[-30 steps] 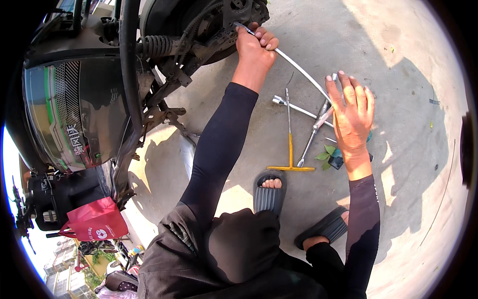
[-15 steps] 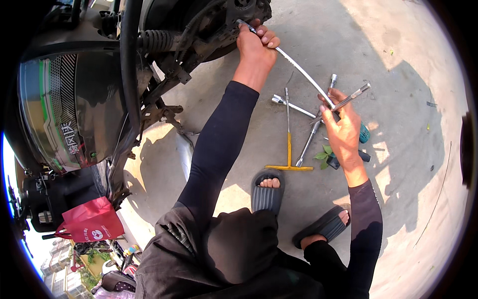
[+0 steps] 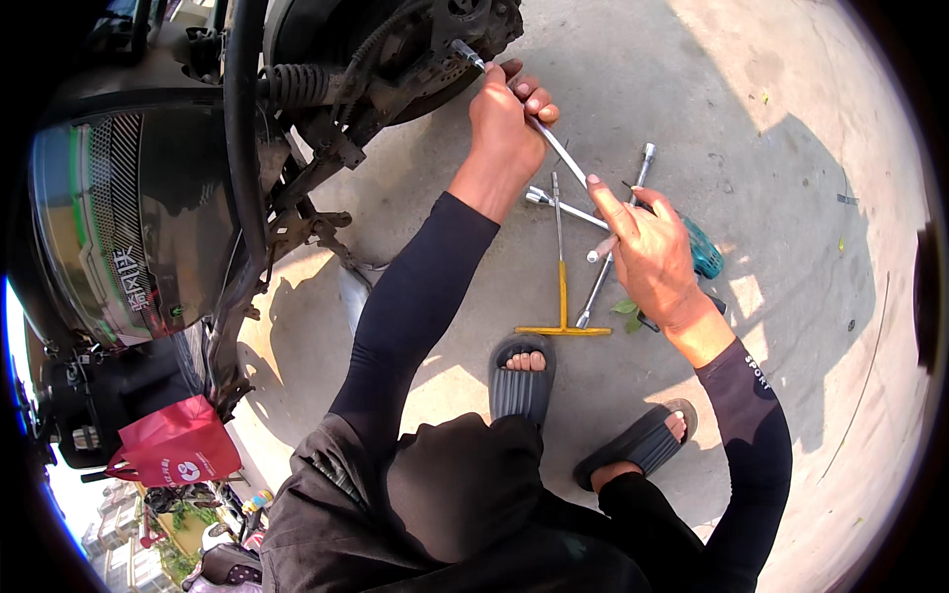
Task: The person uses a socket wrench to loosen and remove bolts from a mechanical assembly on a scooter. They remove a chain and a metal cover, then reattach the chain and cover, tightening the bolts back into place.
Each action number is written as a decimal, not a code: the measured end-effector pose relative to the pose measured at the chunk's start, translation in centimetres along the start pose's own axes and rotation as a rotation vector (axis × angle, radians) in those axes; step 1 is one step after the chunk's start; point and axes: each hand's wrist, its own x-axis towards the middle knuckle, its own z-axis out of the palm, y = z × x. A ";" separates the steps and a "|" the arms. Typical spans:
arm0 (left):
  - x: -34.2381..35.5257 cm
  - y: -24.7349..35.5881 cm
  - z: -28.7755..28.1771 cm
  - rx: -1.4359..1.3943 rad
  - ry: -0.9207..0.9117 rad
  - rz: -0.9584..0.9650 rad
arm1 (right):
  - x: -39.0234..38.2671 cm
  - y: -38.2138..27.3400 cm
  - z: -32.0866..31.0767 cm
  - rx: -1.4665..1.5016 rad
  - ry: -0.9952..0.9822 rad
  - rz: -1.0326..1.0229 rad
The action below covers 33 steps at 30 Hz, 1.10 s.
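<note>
A silver T-handle socket wrench (image 3: pixel 562 153) is held across both hands, its socket end pointing at the dark wheel-side parts of a motorbike (image 3: pixel 435 49). Around the shaft just behind the socket, my left hand (image 3: pixel 508 124) is closed. The socket tip overlaps the dark parts; whether it is seated on a bolt cannot be made out. My right hand (image 3: pixel 652 259) is closed over the wrench's cross handle, with one handle end poking out beside the fingers. Below it on the ground lies a silver cross-shaped wrench (image 3: pixel 596 292), partly hidden by that hand.
A yellow-handled T-shaped tool (image 3: pixel 563 296) lies ahead of my sandalled feet. Partly behind my right hand is a teal power tool (image 3: pixel 706 253), near a green leaf (image 3: pixel 627 308). A red bag (image 3: pixel 178 442) hangs at the motorbike's lower left.
My right hand has turned the wrench's cross handle and shifted slightly left and down. The socket end sits a little farther out from my left fingers.
</note>
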 end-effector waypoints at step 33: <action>7.9 0.6 -4.9 -0.258 -0.362 -0.086 | -3.7 -0.9 1.8 1.116 0.505 0.952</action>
